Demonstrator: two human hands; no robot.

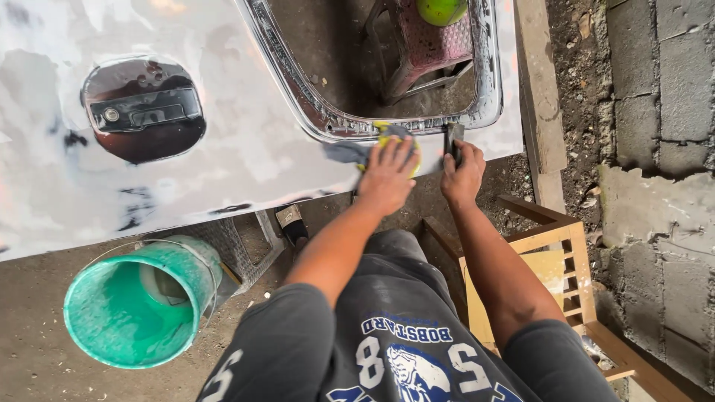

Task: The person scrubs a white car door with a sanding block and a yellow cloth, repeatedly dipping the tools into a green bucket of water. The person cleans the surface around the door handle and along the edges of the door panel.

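- Two hands are in view, both belonging to the person wearing the camera.
- One car door panel (223,149), sanded to a pale grey-white, lies flat across the upper left; its long axis runs left to right, and its window opening (387,67) faces up toward the camera.
- One dark recessed door handle (143,110) sits in the panel at the left, its long axis roughly left to right.
- The left hand (389,177) lies palm down, fingers spread, pressed on one yellow sanding pad (389,143) with one grey cloth (346,153) just beside it, at the lower frame of the window opening near the panel's near edge.
- The right hand (462,175) is curled around one dark flat block (453,141), held upright against the panel's lower right corner; its long axis points away from the person.
- One green bucket (138,305) stands on the ground below the panel, its mouth tilted toward the camera.
- One red plastic stool (428,48) shows through the window opening, with one green round object (441,10) on it.
- One wooden chair frame (566,260) stands to the person's right, near a wall of grey blocks (663,186).
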